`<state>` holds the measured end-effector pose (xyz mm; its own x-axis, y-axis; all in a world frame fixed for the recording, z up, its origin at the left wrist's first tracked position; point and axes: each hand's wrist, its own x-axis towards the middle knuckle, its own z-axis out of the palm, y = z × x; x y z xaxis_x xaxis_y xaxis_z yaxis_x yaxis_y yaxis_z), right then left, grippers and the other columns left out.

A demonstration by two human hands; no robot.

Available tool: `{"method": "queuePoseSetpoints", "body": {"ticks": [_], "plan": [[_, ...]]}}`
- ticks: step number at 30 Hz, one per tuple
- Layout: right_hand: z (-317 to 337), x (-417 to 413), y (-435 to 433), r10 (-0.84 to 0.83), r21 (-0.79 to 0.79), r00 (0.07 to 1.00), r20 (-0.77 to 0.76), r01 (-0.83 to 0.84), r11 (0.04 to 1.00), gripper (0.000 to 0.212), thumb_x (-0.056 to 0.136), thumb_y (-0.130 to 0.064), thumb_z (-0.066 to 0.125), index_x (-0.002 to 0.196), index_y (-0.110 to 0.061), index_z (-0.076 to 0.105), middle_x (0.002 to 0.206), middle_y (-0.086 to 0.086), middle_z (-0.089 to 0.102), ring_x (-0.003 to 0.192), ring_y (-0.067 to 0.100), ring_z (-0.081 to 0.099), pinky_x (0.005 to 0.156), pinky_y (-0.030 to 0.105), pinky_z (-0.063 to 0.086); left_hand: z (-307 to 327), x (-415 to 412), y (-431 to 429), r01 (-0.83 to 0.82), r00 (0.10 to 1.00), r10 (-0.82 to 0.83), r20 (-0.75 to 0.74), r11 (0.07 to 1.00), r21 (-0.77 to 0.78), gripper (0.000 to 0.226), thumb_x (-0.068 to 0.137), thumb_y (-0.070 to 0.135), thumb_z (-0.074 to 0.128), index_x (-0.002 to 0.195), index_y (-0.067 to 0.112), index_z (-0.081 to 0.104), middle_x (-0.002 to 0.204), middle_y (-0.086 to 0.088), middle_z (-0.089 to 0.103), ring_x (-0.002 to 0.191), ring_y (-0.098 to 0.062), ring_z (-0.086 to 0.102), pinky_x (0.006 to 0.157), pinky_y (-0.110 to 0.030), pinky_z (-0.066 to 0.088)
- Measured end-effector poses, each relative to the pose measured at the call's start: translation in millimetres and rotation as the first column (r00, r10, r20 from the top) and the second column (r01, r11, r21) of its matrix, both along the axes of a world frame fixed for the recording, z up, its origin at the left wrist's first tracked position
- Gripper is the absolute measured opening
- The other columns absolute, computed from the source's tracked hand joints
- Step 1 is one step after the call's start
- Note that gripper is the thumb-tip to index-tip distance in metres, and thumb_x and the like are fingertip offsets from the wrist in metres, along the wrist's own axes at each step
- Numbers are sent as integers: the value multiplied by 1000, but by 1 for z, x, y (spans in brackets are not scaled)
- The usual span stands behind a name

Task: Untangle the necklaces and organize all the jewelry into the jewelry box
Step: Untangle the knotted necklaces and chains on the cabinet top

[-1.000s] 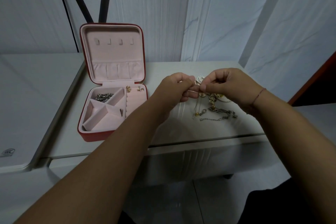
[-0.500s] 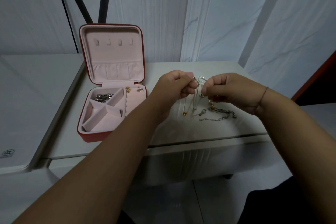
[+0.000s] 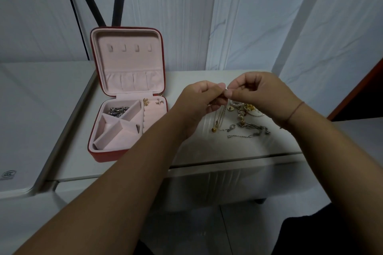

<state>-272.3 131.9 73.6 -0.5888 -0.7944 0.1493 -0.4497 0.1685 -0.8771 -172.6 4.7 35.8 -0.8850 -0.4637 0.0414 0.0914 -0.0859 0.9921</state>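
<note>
1. A red jewelry box (image 3: 103, 156) stands open at the left of a white table (image 3: 228, 151), its lid upright. A silver chain (image 3: 118, 111) lies in the rear-left compartment, and two small earrings (image 3: 146, 102) sit at the back of the right section.
2. The left hand (image 3: 199, 99), fingers curled, pinches a thin gold necklace (image 3: 219, 117) above the table, right of the box.
3. The right hand (image 3: 257, 91) pinches the same necklace, its fingertips meeting the left's. The chain hangs down toward the tabletop.
4. A tangle of gold and silver jewelry (image 3: 248, 125) lies on the table beneath the right hand.
</note>
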Motion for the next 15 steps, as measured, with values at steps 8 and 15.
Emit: {"method": "queuePoseSetpoints", "body": {"ticks": [8, 15], "plan": [[-2, -3, -1, -24, -21, 1000, -13, 24, 999, 4, 79, -14, 74, 80, -11, 73, 85, 22, 70, 74, 25, 62, 84, 39, 54, 0, 1, 0, -3, 1000, 3, 2, 999, -33, 20, 97, 20, 52, 87, 8, 65, 75, -3, 67, 68, -8, 62, 71, -24, 53], [-7, -9, 0, -11, 3, 970, 243, 11, 1000, 6, 84, -8, 65, 81, -9, 69, 61, -6, 63, 59, 6, 54, 65, 19, 47, 1, 1, 2, -31, 999, 32, 14, 998, -56, 20, 98, 22, 50, 87, 9, 62, 79, 2, 69, 53, -7, 42, 55, -21, 41]]}}
